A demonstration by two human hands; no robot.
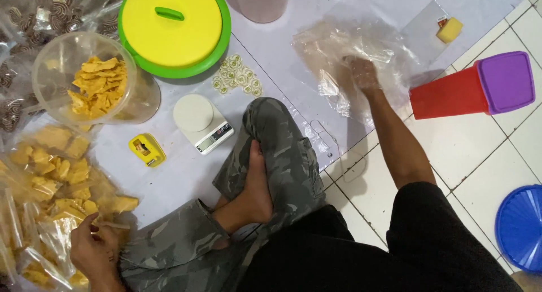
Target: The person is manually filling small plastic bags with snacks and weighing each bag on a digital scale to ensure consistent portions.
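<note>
My right hand [363, 73] reaches far forward into a pile of clear plastic bags [344, 55] on the white sheet; it is blurred and covered by the plastic, so its grip is unclear. My left hand [95, 248] rests at the lower left on packed bags of yellow chips [53, 185], fingers curled on a bag's edge. A clear jar [84, 77] of yellow chips lies on its side further up. A small white kitchen scale [202, 123] stands in front of my crossed legs.
A yellow lid on a green basin [172, 29], a small yellow box [147, 150], round green stickers [237, 77], a red container with purple lid [474, 91], a blue lid [522, 227], a yellow sponge [450, 29], and dark snack bags [34, 15] surround me.
</note>
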